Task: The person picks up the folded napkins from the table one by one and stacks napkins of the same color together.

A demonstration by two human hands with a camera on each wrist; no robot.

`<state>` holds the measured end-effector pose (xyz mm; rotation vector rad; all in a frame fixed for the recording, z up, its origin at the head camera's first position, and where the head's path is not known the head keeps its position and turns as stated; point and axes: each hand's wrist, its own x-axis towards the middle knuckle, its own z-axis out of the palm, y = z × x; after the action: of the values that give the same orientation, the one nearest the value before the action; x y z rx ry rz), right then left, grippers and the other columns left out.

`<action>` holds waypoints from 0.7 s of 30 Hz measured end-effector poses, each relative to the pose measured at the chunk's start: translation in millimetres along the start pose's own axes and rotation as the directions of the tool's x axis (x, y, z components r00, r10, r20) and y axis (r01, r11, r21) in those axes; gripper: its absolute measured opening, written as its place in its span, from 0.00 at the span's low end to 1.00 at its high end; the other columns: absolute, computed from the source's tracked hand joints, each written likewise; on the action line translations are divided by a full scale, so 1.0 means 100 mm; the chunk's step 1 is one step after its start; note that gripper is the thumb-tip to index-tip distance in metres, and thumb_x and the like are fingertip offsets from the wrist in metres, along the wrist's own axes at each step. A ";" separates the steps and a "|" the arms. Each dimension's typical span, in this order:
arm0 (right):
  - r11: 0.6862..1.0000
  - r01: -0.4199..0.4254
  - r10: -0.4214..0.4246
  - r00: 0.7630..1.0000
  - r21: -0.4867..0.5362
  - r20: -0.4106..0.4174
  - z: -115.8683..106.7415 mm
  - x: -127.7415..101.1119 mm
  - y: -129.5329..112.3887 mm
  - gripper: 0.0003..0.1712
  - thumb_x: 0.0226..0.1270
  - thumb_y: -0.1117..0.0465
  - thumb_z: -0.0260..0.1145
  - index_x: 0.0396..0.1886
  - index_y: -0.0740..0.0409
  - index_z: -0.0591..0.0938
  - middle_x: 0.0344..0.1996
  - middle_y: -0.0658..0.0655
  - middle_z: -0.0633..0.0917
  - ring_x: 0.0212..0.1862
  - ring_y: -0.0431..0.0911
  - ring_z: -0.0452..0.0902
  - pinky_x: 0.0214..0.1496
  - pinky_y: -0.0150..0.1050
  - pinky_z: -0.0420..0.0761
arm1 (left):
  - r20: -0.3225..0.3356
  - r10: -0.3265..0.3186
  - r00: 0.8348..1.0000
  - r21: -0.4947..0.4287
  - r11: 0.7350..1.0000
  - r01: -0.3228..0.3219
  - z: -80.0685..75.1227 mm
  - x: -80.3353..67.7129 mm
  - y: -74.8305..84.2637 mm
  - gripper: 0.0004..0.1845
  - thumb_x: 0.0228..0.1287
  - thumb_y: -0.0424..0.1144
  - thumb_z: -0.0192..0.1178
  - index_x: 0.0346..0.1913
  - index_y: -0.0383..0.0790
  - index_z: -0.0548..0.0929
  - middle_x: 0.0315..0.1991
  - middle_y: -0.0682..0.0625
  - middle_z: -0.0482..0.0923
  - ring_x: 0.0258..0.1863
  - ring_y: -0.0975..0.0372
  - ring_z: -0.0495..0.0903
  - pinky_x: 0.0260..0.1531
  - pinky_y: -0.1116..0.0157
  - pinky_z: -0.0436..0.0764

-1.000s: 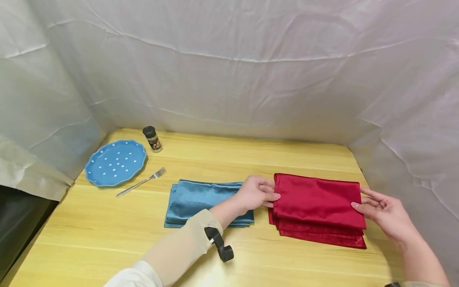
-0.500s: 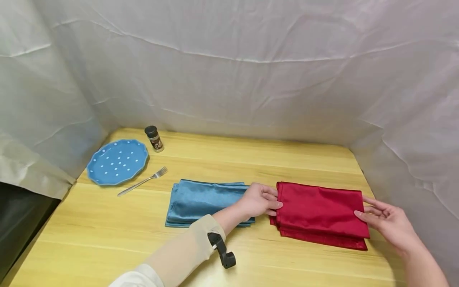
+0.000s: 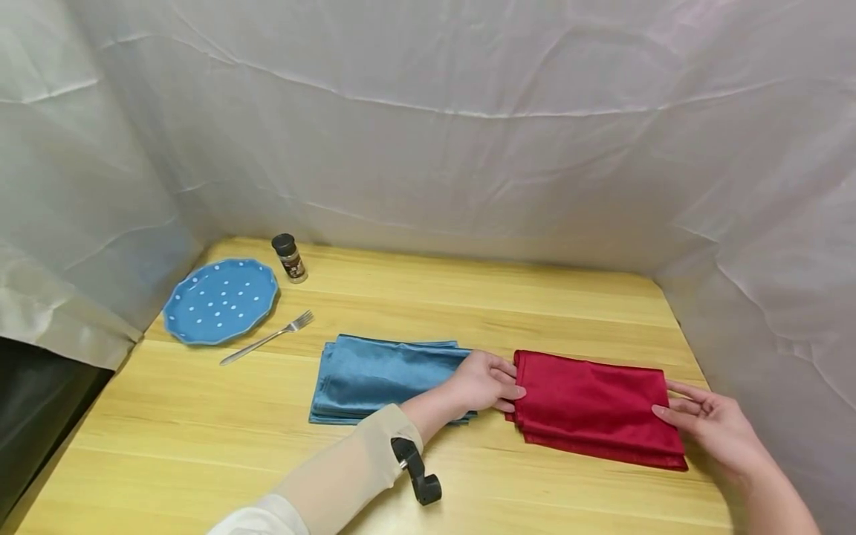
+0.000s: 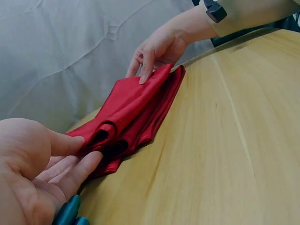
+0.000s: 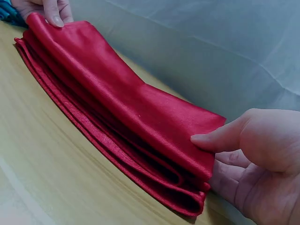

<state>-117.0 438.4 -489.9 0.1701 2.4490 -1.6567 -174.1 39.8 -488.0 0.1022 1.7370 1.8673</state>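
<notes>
A folded red satin cloth (image 3: 595, 405) lies in layers on the right half of the table. My left hand (image 3: 484, 383) pinches its left end, thumb on top and fingers beneath the upper layers, as the left wrist view shows. At the opposite end my right hand (image 3: 715, 431) pinches the cloth, its thumb (image 5: 211, 140) on the top layer and the other fingers behind the edge. In the right wrist view the upper folds stand slightly apart from the lower ones. A folded blue satin cloth (image 3: 381, 379) lies to the left, partly hidden under my left wrist.
At the back left are a blue plate (image 3: 221, 303) with white dots, a fork (image 3: 267, 339) and a seasoning jar (image 3: 290, 258) with a black lid. Pale cloth walls (image 3: 428, 148) enclose the wooden table (image 3: 167, 446) at the back and sides.
Both hands have come down and nearer with the top of the red cloth, which now covers more of the lower layers. The blue cloth, plate, fork and jar stay put.
</notes>
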 end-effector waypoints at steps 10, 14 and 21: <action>0.998 -0.029 0.028 0.999 -0.051 -0.028 0.02 0.10 -0.07 0.25 0.72 0.61 0.75 0.67 0.47 0.83 0.40 0.47 0.91 0.42 0.35 0.84 0.44 0.26 0.83 | -0.013 -0.006 1.000 -0.010 1.000 0.006 -0.01 0.00 0.01 0.17 0.67 0.25 0.71 0.56 0.26 0.80 0.43 0.41 0.82 0.38 0.52 0.90 0.38 0.55 0.91; 0.999 -0.005 0.004 1.000 -0.037 -0.020 0.00 0.10 -0.10 0.24 0.72 0.64 0.75 0.65 0.45 0.85 0.39 0.48 0.91 0.40 0.37 0.86 0.44 0.27 0.85 | -0.010 -0.002 1.000 -0.006 1.000 0.002 0.00 -0.01 0.01 0.17 0.67 0.25 0.71 0.55 0.26 0.80 0.43 0.41 0.82 0.39 0.52 0.90 0.38 0.56 0.91; 1.000 -0.001 0.001 1.000 0.003 -0.015 -0.06 0.09 -0.12 0.25 0.70 0.67 0.75 0.65 0.47 0.86 0.41 0.48 0.92 0.43 0.37 0.88 0.45 0.29 0.87 | 0.023 -0.008 1.000 -0.018 1.000 0.009 -0.03 0.00 0.02 0.15 0.68 0.26 0.70 0.55 0.26 0.82 0.42 0.42 0.85 0.40 0.53 0.89 0.39 0.55 0.91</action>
<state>-128.6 439.5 -478.6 0.1848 2.4570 -1.6642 -176.0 37.3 -486.6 0.1091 1.7018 1.8683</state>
